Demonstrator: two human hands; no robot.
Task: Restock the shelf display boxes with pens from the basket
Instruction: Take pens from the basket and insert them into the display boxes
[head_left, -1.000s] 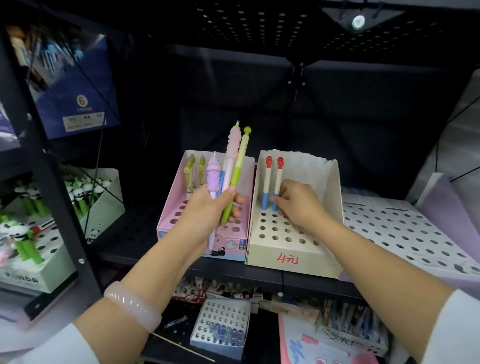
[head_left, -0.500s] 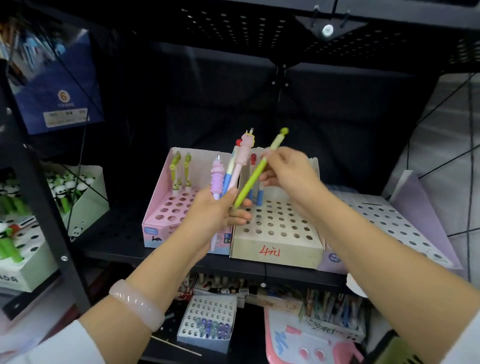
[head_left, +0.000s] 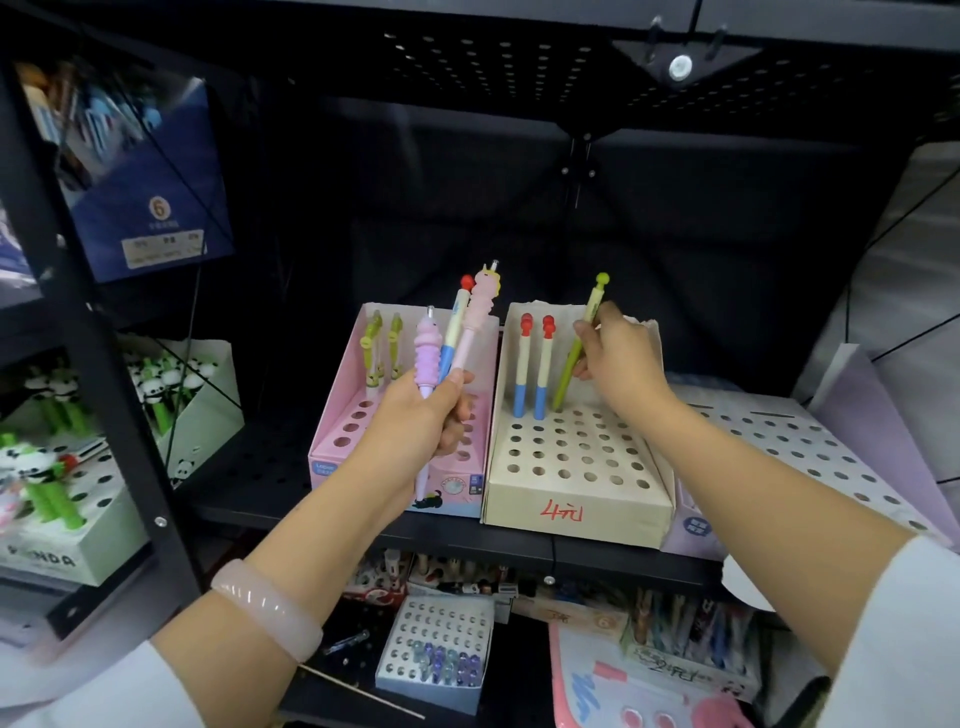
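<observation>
Green pen (head_left: 577, 349) now in right hand (head_left: 618, 358), over cream box (head_left: 576, 499).

Left hand (head_left: 415, 421) raised at chest height, fingers curled round bundle, thumb on top; pale pink bangle on wrist. Right hand (head_left: 618, 364) reaches forward, forearm extended, thumb and fingertips pinching thin shaft, white sleeve at elbow.

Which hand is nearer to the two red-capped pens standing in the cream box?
Right. The right hand is over the cream box, just right of the red-capped pens, holding a green pen. The left hand is before the pink box, gripping three pens.
</observation>
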